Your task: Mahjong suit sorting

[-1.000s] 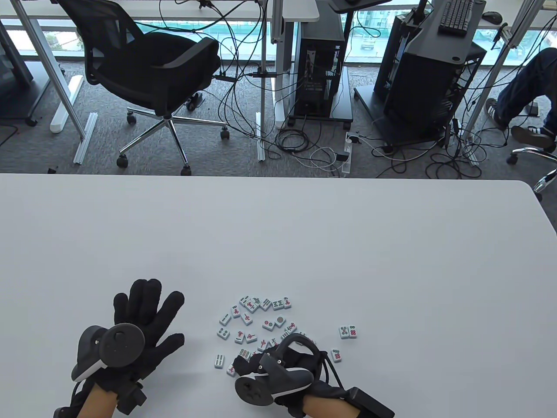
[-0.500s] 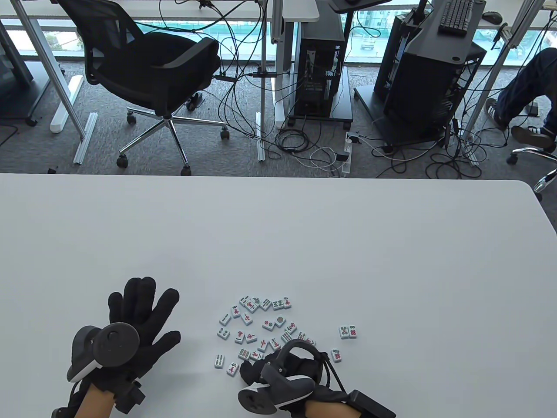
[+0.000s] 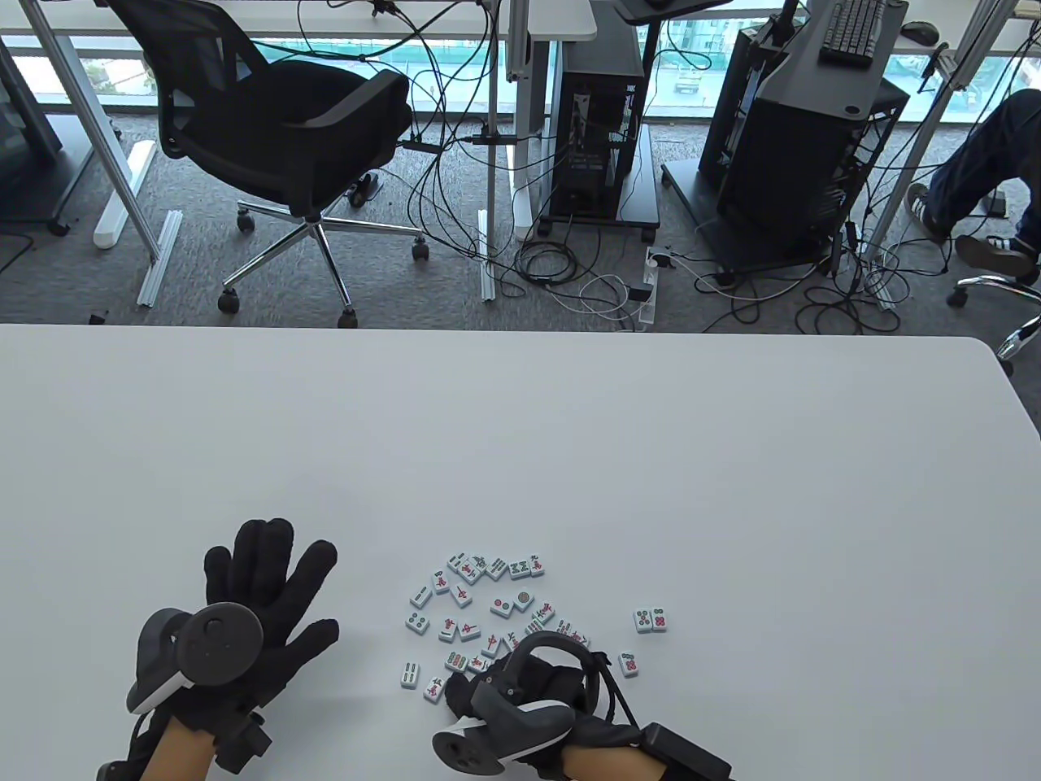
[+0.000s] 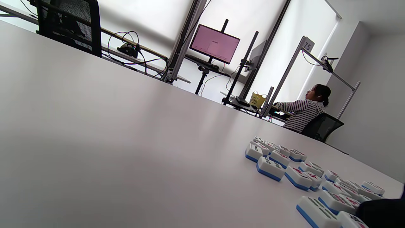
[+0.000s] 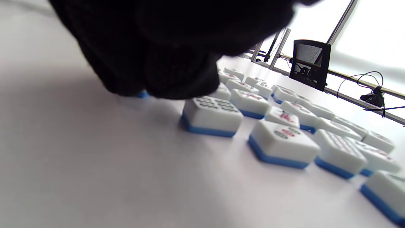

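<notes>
Several white mahjong tiles with blue backs (image 3: 480, 602) lie face up in a loose cluster near the table's front edge. They also show in the left wrist view (image 4: 270, 167) and the right wrist view (image 5: 281, 144). A pair of dot tiles (image 3: 651, 620) and a single tile (image 3: 628, 663) lie apart to the right. My left hand (image 3: 272, 569) rests flat with fingers spread, left of the cluster and empty. My right hand (image 3: 468, 691) is curled at the cluster's near edge. Its fingertips (image 5: 177, 76) are bunched down on a tile of which only a blue sliver (image 5: 142, 94) shows.
The white table (image 3: 569, 455) stretches wide beyond and to both sides of the tiles. Two stray tiles (image 3: 409, 673) (image 3: 433, 689) lie just left of my right hand. An office chair (image 3: 285, 138), cables and computer carts stand on the floor beyond the far edge.
My left hand has slid slightly left and toward me, still flat. My right hand has drawn a little toward the near edge, fingers curling tighter at the cluster's edge. The tiles in view have not moved.
</notes>
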A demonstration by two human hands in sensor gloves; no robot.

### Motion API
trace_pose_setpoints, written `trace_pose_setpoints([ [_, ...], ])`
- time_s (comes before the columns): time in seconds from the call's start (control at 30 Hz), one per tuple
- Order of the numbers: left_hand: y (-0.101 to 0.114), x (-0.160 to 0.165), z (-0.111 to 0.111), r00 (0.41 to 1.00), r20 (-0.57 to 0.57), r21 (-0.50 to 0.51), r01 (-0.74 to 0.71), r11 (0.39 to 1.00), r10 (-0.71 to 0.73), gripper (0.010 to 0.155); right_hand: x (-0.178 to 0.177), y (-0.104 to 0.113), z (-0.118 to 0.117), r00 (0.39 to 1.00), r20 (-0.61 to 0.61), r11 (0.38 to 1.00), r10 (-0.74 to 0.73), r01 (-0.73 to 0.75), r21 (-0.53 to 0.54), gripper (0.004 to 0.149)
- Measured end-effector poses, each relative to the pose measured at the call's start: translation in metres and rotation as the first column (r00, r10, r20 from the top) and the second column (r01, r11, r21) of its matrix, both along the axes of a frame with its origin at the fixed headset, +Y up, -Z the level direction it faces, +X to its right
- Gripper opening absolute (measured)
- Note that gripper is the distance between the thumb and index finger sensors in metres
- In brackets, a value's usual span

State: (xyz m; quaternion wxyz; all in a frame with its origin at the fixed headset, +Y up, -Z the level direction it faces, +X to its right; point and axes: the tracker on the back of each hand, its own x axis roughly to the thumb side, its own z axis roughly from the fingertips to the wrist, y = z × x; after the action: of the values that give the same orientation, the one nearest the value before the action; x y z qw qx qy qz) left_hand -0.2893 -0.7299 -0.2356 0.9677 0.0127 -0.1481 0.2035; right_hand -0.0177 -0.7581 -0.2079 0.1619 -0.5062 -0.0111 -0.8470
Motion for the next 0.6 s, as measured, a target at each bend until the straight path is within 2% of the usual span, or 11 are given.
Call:
trace_pose_setpoints([
  [0.13,0.0,0.0,0.0,1.0,0.0,0.0,0.001,1.0,-0.001,0.078,-0.012,-0.001,0.002,0.996,-0.021,0.996,0.09,-0.09,0.021,0.055],
  [0.27,0.0,0.001,0.0,1.0,0.002,-0.002,0.003,1.0,-0.003,0.078,-0.013,-0.002,0.002,0.996,-0.032,0.997,0.078,-0.077,0.014,0.056],
  [0.33,0.0,0.001,0.0,1.0,0.002,0.0,0.002,1.0,-0.002,0.078,-0.008,-0.002,-0.003,0.999,-0.041,0.999,0.027,-0.028,-0.02,0.057],
  [0.43,0.001,0.0,0.0,1.0,-0.001,0.004,-0.006,1.0,0.006,0.078,0.007,0.007,-0.011,0.994,0.034,0.991,-0.105,0.107,-0.082,0.057],
  [0.6,0.002,-0.001,0.0,1.0,-0.006,0.007,-0.011,1.0,0.011,0.078,0.049,0.049,-0.028,0.933,0.196,0.949,-0.303,0.313,-0.023,0.057],
])
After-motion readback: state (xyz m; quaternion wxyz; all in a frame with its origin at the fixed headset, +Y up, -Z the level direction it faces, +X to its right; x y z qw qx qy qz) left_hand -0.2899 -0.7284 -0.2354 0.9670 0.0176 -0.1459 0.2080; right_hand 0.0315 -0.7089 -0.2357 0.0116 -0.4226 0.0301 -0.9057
